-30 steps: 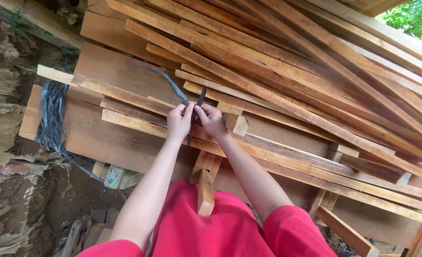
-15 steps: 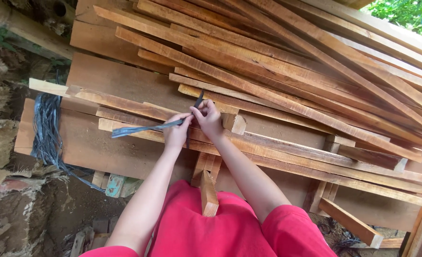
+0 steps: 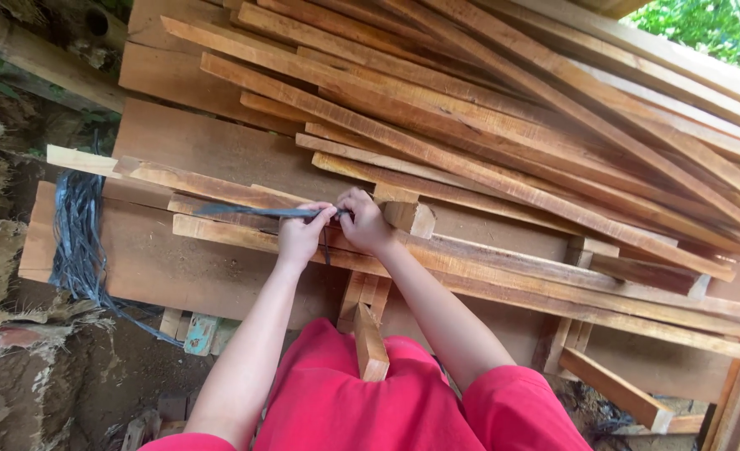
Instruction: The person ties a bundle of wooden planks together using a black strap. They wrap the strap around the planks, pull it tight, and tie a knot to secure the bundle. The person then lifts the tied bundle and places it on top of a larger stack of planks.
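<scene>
Grey strap (image 3: 249,210) runs leftward from left hand (image 3: 301,236), lying along planks (image 3: 220,179).

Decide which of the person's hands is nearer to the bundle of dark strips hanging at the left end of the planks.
Left. The left hand pinches a dark strip whose free end points toward the hanging bundle; the right hand sits just beyond it, farther from the bundle.

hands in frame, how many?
2. The left hand pinches a dark strap on the wooden slats; the right hand grips the same strap just beside it. Both belong to the wearer; no other person's hands show.
</scene>
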